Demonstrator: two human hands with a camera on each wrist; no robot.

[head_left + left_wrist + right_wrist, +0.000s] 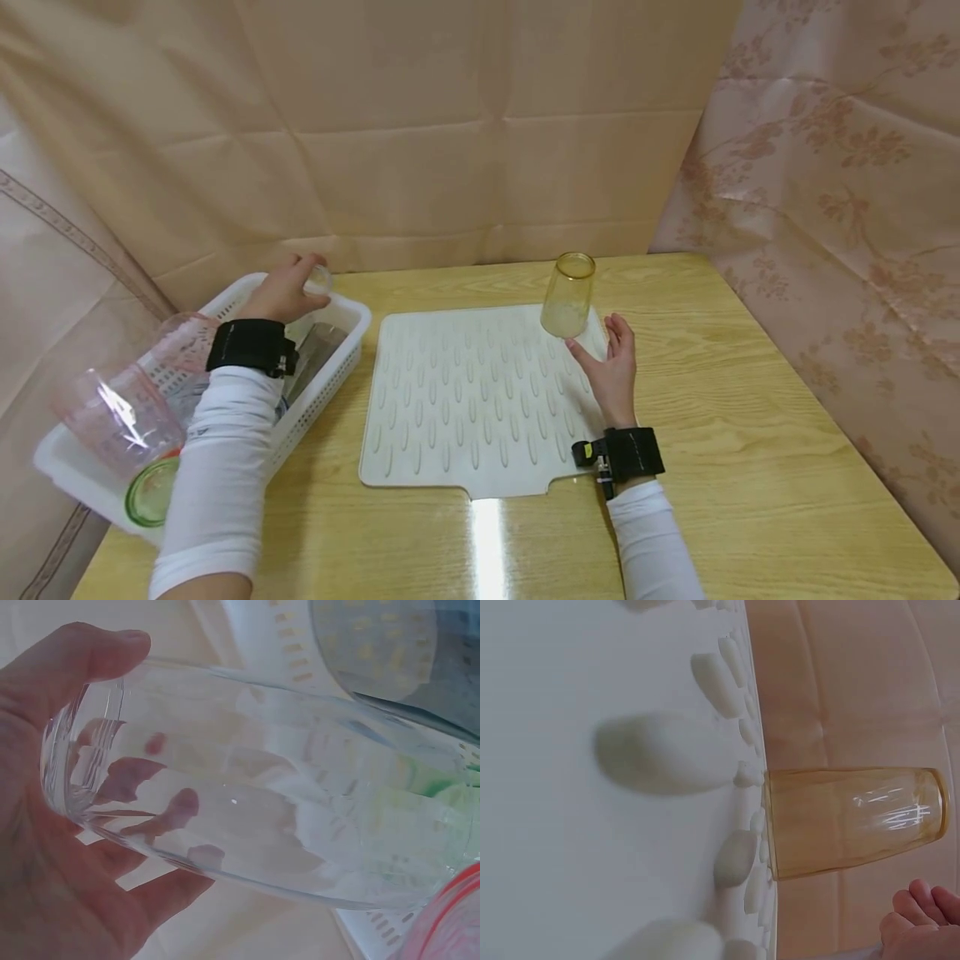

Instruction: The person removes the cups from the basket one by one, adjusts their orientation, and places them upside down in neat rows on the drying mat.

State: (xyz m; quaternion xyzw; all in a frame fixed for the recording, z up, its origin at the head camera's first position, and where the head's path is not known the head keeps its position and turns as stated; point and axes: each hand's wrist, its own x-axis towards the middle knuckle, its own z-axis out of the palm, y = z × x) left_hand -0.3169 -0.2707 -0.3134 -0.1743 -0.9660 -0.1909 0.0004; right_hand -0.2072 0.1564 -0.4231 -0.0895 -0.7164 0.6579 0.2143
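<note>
In the head view my left hand (279, 293) is over the far end of a white basket (318, 415). It grips a clear drinking glass (255, 787) round its base end, thumb on one side and fingers on the other. An amber drinking glass (567, 298) stands upside down on the far right corner of a white ribbed drying mat (465, 400). Just to the right of and nearer than that glass is my right hand (617, 375), its fingers apart and nothing in it.
Inside the basket lie a pink glass (123, 417), a green-rimmed glass (152, 492), another pinkish one (183, 340) and a greyish clear piece (321, 354). The mat lies on a wooden table (750, 450), with cloth (420, 133) hanging behind.
</note>
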